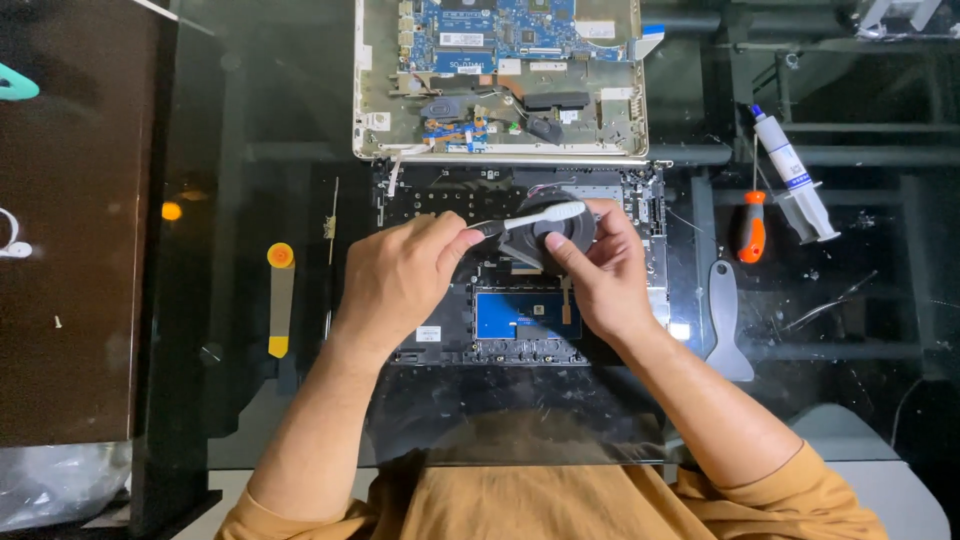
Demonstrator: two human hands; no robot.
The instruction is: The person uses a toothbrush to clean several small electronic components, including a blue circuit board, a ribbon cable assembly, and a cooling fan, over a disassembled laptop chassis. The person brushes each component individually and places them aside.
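My left hand [400, 275] grips the handle of a white toothbrush [540, 215], whose head lies across a round black cooling fan [560, 232]. My right hand [600, 270] holds that fan from the right side, thumb on its front rim. Both hands hover over a black opened laptop base [640, 200] with a blue rectangular part [510, 312] just below the fan. Most of the fan is hidden by my fingers.
A pale laptop shell with a blue circuit board [500, 70] lies at the far edge. On the right sit a syringe [795, 175], an orange-handled screwdriver [750, 228] and a grey pry tool [727, 320]. A yellow-tipped tool [281, 300] lies left on the glass table [250, 200].
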